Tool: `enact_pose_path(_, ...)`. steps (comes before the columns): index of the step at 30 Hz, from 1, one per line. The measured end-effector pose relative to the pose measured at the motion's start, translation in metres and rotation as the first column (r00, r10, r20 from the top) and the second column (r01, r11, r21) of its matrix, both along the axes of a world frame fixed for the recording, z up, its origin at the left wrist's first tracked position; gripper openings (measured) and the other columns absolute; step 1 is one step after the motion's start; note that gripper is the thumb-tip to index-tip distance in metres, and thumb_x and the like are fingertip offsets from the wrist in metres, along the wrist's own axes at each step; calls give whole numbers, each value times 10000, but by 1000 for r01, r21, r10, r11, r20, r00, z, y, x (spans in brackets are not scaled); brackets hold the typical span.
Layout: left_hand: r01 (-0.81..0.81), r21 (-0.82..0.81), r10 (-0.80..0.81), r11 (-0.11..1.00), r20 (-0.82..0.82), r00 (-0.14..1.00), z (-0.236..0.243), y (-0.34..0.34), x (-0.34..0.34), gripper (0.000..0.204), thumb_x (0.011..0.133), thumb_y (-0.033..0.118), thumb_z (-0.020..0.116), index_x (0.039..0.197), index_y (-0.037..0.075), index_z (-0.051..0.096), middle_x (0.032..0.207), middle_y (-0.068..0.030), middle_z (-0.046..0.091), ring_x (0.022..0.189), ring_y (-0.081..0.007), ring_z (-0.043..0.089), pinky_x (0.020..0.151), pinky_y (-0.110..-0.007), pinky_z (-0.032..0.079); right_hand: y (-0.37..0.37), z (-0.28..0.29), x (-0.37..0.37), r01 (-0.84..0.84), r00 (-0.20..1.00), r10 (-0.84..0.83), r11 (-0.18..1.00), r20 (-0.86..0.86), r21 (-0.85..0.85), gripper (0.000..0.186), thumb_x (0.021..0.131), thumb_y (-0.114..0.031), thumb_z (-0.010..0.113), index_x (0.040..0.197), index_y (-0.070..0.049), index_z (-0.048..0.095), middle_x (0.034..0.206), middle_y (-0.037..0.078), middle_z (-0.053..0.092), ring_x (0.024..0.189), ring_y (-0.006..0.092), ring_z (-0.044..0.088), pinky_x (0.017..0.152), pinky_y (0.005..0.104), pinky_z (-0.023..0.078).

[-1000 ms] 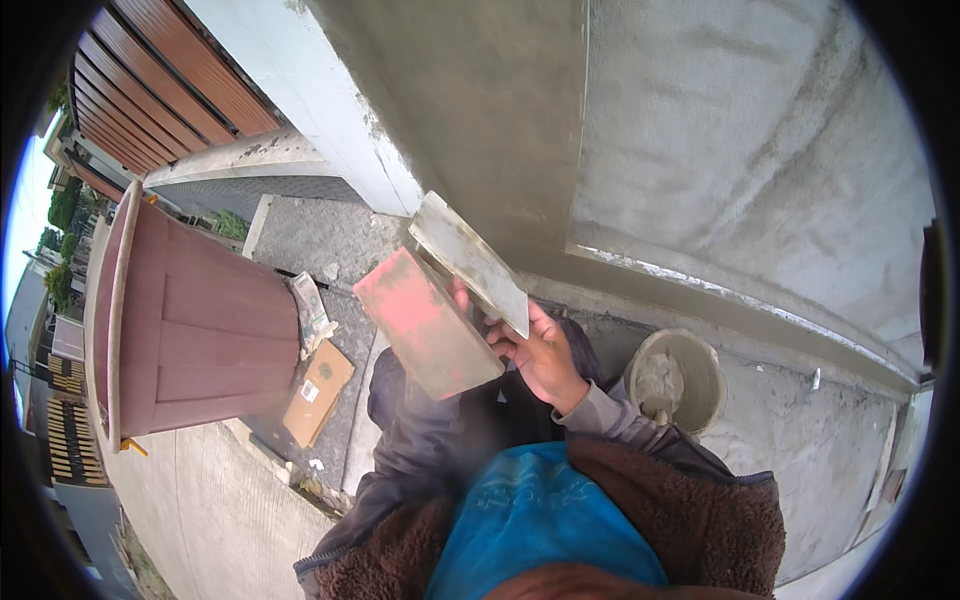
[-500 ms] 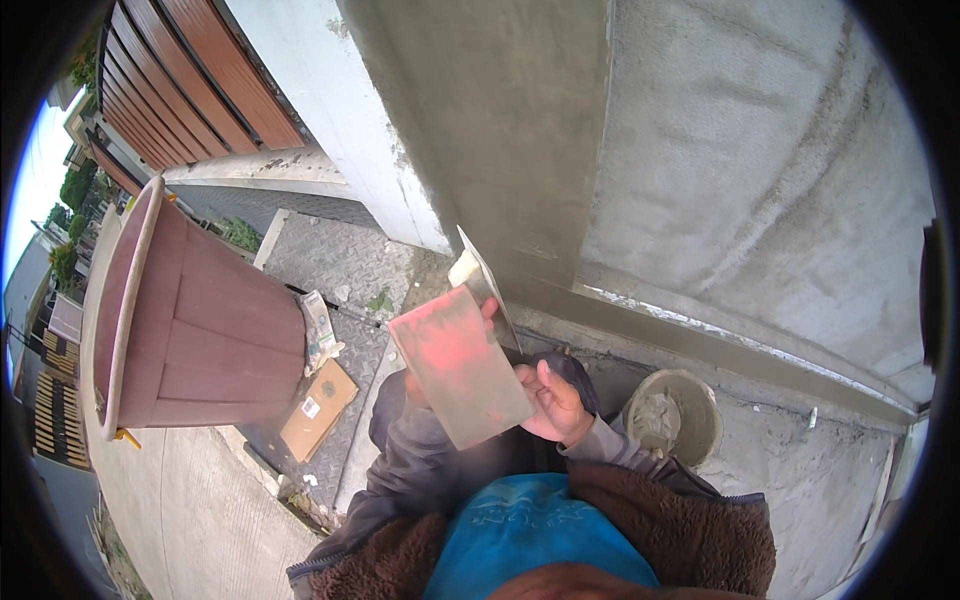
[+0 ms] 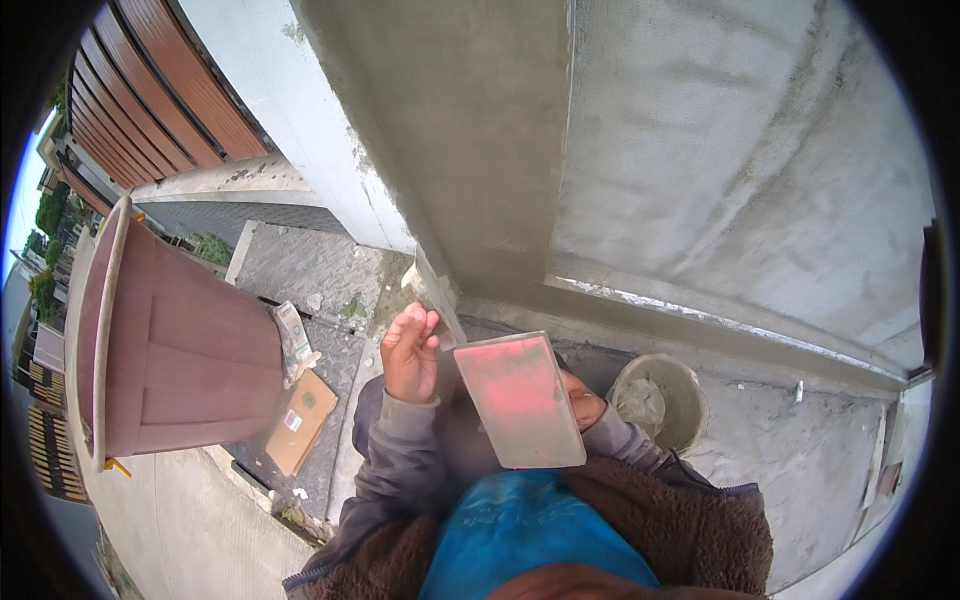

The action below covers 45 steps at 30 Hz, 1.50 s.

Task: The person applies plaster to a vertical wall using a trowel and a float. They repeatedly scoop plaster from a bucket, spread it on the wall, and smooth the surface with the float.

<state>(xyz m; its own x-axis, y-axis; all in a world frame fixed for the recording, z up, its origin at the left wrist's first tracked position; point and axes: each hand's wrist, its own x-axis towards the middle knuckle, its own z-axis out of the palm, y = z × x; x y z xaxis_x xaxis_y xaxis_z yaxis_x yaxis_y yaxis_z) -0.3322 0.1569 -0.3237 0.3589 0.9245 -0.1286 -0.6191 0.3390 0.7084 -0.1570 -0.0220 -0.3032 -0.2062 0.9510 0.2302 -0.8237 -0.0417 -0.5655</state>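
Observation:
My right hand [image 3: 583, 401] is closed at the right side of a flat rectangular plastering float [image 3: 520, 400], grey with a red patch. The float's broad face is tilted up toward me, and most of the fingers are hidden behind it. To its left, my left hand [image 3: 410, 355] is raised with curled fingers against a thin trowel [image 3: 437, 300]. That one stands nearly on edge, with a pale block on its far left side. How the fingers grip it is partly hidden. A gap separates the left hand from the float.
A round bucket [image 3: 690, 400] with grey mortar stands at my right. A large reddish planter [image 3: 190, 340] is on the left, beside flattened cardboard [image 3: 302, 422] and a crumpled paper bag [image 3: 293, 340]. A plastered pillar [image 3: 460, 150] and wall [image 3: 720, 150] rise ahead.
The float has moved right and down, from in front of my left hand into my right hand. My left hand has come into sight, moving left with the thin trowel.

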Motion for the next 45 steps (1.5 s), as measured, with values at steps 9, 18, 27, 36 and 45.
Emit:
enact_pose_path(9,554,41,-521,832,401,753,13,-5,11,346,1054,32,469,1398,-5,469,1057,-68,706,482,38,489,442,-125,452,-12,-55,36,306,951,-301,947,68,-98,633,1005,-375,562,1516,-24,437,1434,148,569,1190,234,637,955,382,558)
enact_pose_path(18,779,233,-626,582,-482,612,59,6,42,337,992,166,694,1274,27,572,1120,-75,736,764,-86,675,611,-224,528,-14,-65,47,556,830,-537,814,149,-166,619,1011,-371,551,1511,-22,444,1426,148,575,1186,238,640,955,384,560)
enact_pose_path(27,139,940,865,-312,220,450,303,139,156,774,1077,536,394,1612,4,220,1703,-162,168,1584,-325,122,1277,-478,108,-29,-59,78,690,721,-648,703,246,-173,605,1017,-366,540,1505,-20,450,1419,148,581,1182,241,644,955,387,562)
enact_pose_path(36,17,900,837,-437,399,375,423,180,202,820,1073,606,294,1625,10,185,1713,-153,145,1597,-311,56,1279,-508,17,-43,-74,105,765,643,-654,574,399,-293,591,1023,-361,530,1500,-19,456,1411,148,587,1179,244,647,955,390,564)
enact_pose_path(45,12,900,854,-437,410,320,554,198,190,838,1074,583,293,1606,-54,182,1699,-224,139,1592,-334,61,1282,-481,28,-43,-78,114,782,621,-644,550,447,-292,579,1029,-356,519,1495,-17,463,1404,148,593,1175,247,651,954,393,566)
